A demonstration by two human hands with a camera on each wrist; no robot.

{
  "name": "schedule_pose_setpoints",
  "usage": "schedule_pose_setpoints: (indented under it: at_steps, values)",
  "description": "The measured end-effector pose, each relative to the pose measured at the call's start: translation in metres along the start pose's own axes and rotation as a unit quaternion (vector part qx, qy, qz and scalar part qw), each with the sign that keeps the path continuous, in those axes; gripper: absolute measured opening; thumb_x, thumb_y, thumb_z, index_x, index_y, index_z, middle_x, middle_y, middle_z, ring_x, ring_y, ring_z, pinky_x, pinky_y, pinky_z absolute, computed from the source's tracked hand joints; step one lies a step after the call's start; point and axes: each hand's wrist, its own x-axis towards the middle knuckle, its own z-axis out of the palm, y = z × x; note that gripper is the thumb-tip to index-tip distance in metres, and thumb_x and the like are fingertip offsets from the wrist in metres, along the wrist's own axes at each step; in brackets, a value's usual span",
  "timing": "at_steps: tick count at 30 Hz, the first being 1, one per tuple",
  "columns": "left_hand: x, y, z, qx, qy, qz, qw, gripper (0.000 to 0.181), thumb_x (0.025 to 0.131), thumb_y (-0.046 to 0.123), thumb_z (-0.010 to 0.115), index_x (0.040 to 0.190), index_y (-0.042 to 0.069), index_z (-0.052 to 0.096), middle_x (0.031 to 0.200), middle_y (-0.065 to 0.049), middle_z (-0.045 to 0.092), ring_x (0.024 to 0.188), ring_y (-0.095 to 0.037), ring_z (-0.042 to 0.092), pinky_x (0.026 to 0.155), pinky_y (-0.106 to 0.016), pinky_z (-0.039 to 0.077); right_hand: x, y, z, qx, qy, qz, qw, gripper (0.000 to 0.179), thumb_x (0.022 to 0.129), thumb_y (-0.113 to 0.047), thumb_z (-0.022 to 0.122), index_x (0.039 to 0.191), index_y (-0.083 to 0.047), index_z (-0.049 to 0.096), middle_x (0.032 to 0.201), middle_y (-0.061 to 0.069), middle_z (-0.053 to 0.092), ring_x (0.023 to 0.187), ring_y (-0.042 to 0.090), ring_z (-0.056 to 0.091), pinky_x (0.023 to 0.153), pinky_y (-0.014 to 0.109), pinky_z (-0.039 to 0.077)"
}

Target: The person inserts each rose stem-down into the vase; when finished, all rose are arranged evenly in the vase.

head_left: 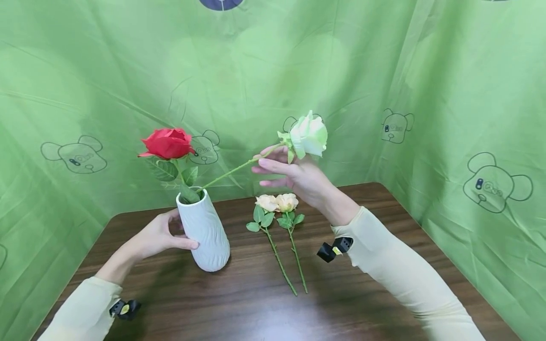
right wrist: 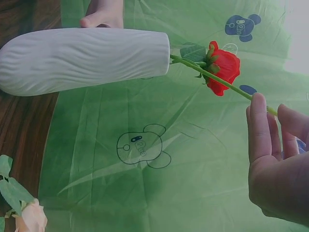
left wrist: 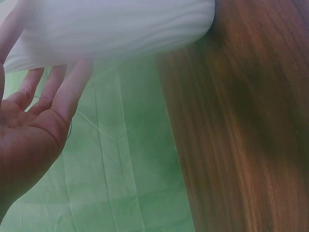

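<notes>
Clearly, the left hand (head_left: 159, 237) holds the ridged white vase (head_left: 209, 237) between thumb and fingers. The loosely curled right hand (head_left: 298, 175) pinches the white rose (head_left: 310, 135) by its stem (head_left: 232, 171); better not to bend it.

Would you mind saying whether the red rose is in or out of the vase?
In: the red rose has its stem running into the mouth of the vase.
</notes>
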Motion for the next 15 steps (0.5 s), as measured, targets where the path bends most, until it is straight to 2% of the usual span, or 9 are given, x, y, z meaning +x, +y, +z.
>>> schedule_pose_setpoints:
  at_steps: [5, 9, 15]
  values:
    - [-0.002, -0.002, -0.001, 0.017, 0.002, 0.007, 0.9998, 0.068, 0.074, 0.019, 0.093, 0.129, 0.001, 0.057, 0.112, -0.01, 0.07, 0.103, -0.024, 0.069, 0.084, -0.033, 0.059, 0.005, 0.002, 0.008, 0.012, 0.006, 0.001, 0.9999, 0.007, 0.096, -0.002, 0.068, 0.102, -0.003, 0.07, 0.121, 0.021, 0.065, 0.114, 0.043, 0.064, 0.087, 0.056, 0.057]
    - [-0.004, -0.003, -0.002, 0.025, 0.006, 0.003, 0.9997, 0.07, 0.073, 0.021, 0.094, 0.129, 0.003, 0.057, 0.112, -0.009, 0.07, 0.103, -0.025, 0.068, 0.083, -0.032, 0.059, 0.009, 0.003, 0.013, 0.003, -0.001, 0.021, 0.9998, 0.007, 0.098, -0.007, 0.067, 0.105, -0.005, 0.069, 0.125, 0.019, 0.064, 0.114, 0.037, 0.066, 0.089, 0.053, 0.057]
    - [-0.003, -0.001, -0.004, 0.018, 0.002, 0.006, 0.9998, 0.069, 0.073, 0.019, 0.094, 0.13, 0.004, 0.056, 0.113, -0.009, 0.07, 0.104, -0.025, 0.069, 0.084, -0.033, 0.059, 0.017, -0.002, 0.02, 0.004, -0.011, 0.017, 0.9998, 0.011, 0.1, -0.009, 0.064, 0.108, -0.001, 0.066, 0.131, 0.019, 0.062, 0.116, 0.036, 0.065, 0.089, 0.05, 0.057]
